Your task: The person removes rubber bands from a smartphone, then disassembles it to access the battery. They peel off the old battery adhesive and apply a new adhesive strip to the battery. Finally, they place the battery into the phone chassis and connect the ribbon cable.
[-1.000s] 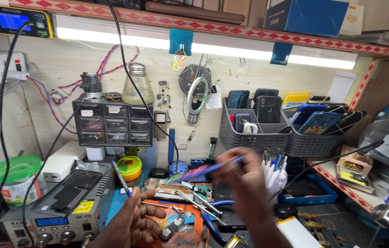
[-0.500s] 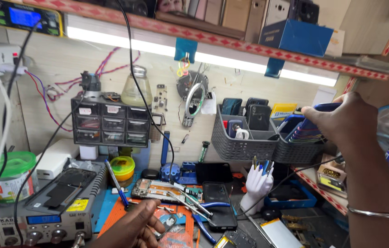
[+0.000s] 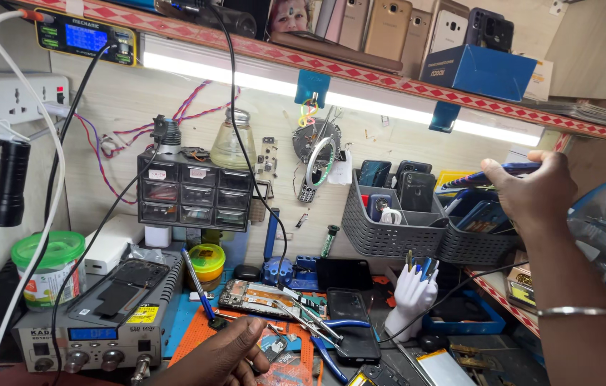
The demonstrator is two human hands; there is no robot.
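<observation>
cluttered repair surface: right hand [image 3: 532, 191] pinches a blue phone case [image 3: 492, 174] over the grey baskets [image 3: 417, 236] at the right edge, apparently stowing it; left hand [image 3: 228, 354] rests loosely curled by the opened phone [image 3: 264, 299] at the front edge.

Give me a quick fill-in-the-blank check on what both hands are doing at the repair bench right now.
1. The right hand holds a blue phone above the grey ____.
2. The left hand rests on the ____ work mat.
3. The white hand-shaped holder keeps small ____.
4. On the right forearm sits a silver ____.

Missing words: baskets; orange; tools; bangle
</observation>
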